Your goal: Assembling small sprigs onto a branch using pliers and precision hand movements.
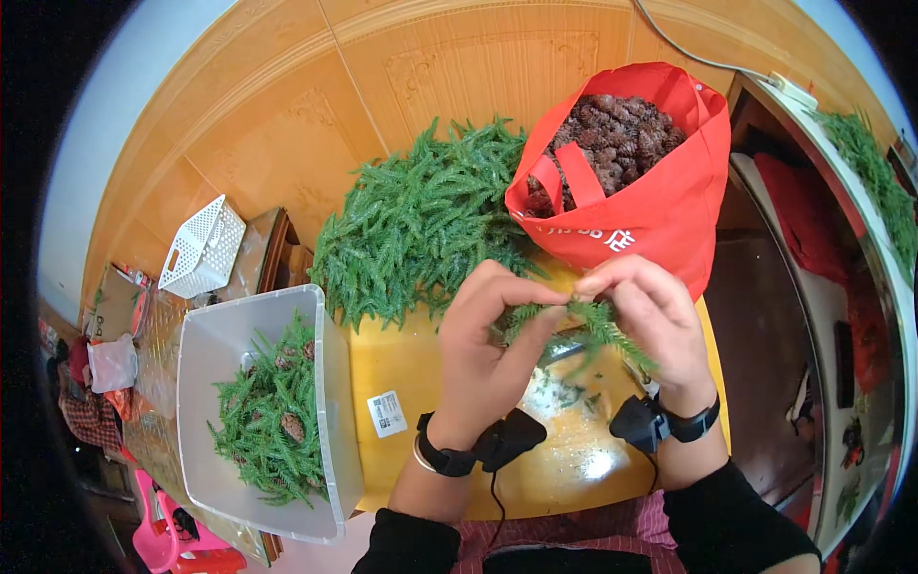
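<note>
Above the yellow table (402, 459), my two hands come together on an artificial green pine sprig (606, 330). Thumb and fingers of my left hand (491, 344) pinch its left part. My right hand (655, 320) grips it close to the middle, fingertips closed; whether something small sits between the fingertips I cannot tell. Needles stick out on both sides of my fingers. Just beyond my hands lie a big heap of pine sprigs (421, 220) and a red bag (660, 225) full of brown pine cones (622, 134).
At the left stands a clear plastic bin (335, 411) holding pine sprigs with cones among them. A white label (387, 413) lies on the table beside my left wrist. Farther back are a white basket (204, 251) and a wooden wall (268, 124). A pink chair (158, 536) is at lower left.
</note>
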